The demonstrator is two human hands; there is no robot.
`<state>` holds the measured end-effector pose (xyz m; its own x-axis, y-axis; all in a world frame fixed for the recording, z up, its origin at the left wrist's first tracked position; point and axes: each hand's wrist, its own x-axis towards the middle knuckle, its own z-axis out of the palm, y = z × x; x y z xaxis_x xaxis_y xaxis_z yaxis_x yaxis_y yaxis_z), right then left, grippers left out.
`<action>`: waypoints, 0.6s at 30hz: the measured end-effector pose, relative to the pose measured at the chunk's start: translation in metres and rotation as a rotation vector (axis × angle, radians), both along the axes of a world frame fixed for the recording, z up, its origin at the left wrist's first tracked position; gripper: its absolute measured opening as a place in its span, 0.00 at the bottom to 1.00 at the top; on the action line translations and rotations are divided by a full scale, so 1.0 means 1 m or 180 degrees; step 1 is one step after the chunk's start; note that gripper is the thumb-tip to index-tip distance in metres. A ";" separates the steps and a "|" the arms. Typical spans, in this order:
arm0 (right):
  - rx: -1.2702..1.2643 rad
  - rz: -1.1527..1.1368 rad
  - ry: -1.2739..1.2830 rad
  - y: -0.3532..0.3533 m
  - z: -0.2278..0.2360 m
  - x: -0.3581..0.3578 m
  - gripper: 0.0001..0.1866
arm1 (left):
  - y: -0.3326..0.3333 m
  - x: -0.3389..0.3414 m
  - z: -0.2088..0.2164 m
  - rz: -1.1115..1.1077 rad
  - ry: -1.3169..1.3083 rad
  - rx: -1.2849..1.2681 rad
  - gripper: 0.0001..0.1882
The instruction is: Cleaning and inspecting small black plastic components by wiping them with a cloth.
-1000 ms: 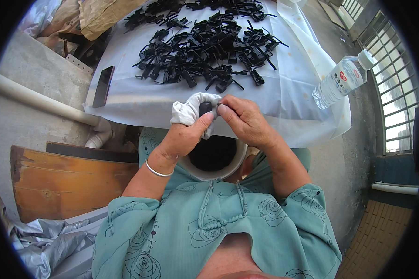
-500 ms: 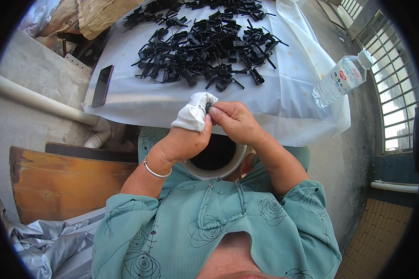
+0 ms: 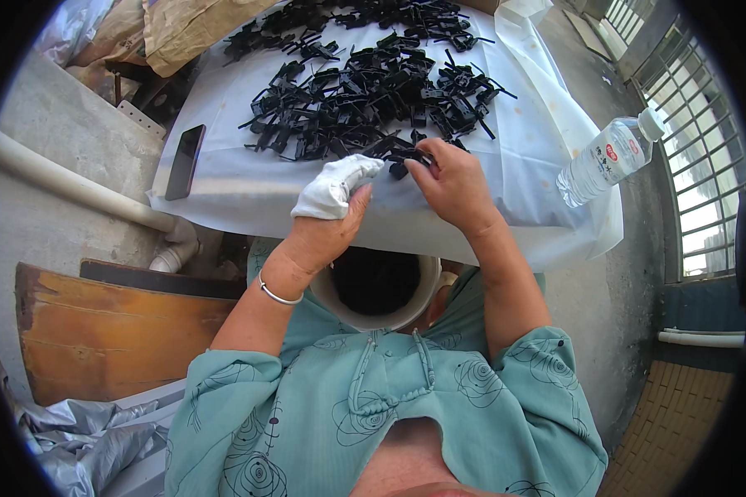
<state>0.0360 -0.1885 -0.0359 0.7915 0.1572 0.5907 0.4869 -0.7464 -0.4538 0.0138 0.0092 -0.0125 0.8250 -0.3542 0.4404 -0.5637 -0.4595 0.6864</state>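
Note:
A pile of small black plastic parts (image 3: 365,91) with thin sprigs sticking out lies on the table. At the pile's near edge, my right hand (image 3: 457,186) pinches one black plastic part (image 3: 400,160) between thumb and fingers; the part still touches the others. My left hand (image 3: 330,211) hovers over the table's near edge, left of my right hand. White cloth (image 3: 331,189) covers its fingers, the thumb is bare, and anything inside the grip is hidden. Below my hands, between my knees, stands a pale bucket (image 3: 429,286) with dark contents.
The table has a white plastic sheet (image 3: 249,186) over it. A phone (image 3: 186,162) lies at its left edge, and a clear water bottle (image 3: 603,162) stands at its right. A wooden board (image 3: 116,331) leans on the left, below a white pipe (image 3: 83,180).
My hands have come apart. The right hand has moved forward to the pile and closed on a part there, while the left has shifted slightly left. The dark bit between them is no longer visible.

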 end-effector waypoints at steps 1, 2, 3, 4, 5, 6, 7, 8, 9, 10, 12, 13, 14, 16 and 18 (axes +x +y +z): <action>0.0423 0.0072 0.0563 -0.007 0.011 -0.004 0.12 | 0.000 0.004 0.000 -0.0030 0.0033 -0.0328 0.12; 0.0845 0.0143 0.1128 -0.010 0.018 -0.007 0.11 | 0.001 0.007 0.001 -0.0057 0.0049 -0.0324 0.11; 0.0842 0.0128 0.1119 -0.014 0.021 -0.010 0.11 | 0.000 0.010 0.007 -0.0073 0.0043 -0.0330 0.11; 0.1014 0.0463 0.1413 -0.017 0.023 -0.013 0.10 | 0.000 0.011 0.015 -0.0179 0.0674 -0.0434 0.11; 0.1185 0.0804 0.1705 -0.019 0.023 -0.016 0.09 | -0.001 0.013 0.020 -0.0282 0.1305 -0.0532 0.11; 0.1137 0.0922 0.1747 -0.017 0.023 -0.017 0.09 | -0.003 0.017 0.016 -0.0438 0.1255 -0.0715 0.12; 0.1138 0.0918 0.1732 -0.016 0.021 -0.017 0.09 | -0.004 0.018 0.014 -0.0447 0.1242 -0.0712 0.12; 0.1026 0.0927 0.1671 -0.014 0.019 -0.016 0.09 | -0.006 0.018 0.014 -0.0577 0.1420 -0.0729 0.12; 0.0917 0.0932 0.1619 -0.013 0.016 -0.016 0.10 | -0.008 0.018 0.013 -0.0708 0.1606 -0.0745 0.13; 0.0874 0.0951 0.1405 -0.011 0.013 -0.015 0.11 | -0.010 0.018 0.009 -0.0747 0.1611 -0.0779 0.14; 0.0906 0.0773 0.1244 -0.010 0.011 -0.015 0.11 | -0.012 0.023 0.002 -0.0794 0.1665 -0.0929 0.14; 0.0934 0.0597 0.1087 -0.009 0.010 -0.016 0.11 | -0.013 0.023 0.001 -0.0837 0.1720 -0.1086 0.14; 0.0937 0.0602 0.1091 -0.009 0.012 -0.017 0.11 | -0.014 0.022 0.002 -0.0830 0.1723 -0.1083 0.14; 0.1041 0.0800 0.1135 -0.010 0.016 -0.021 0.11 | -0.017 0.016 0.009 -0.0937 0.1814 -0.1041 0.12; 0.1267 0.0834 0.1189 -0.004 0.016 -0.022 0.10 | -0.016 0.015 0.005 -0.0922 0.1661 -0.0841 0.12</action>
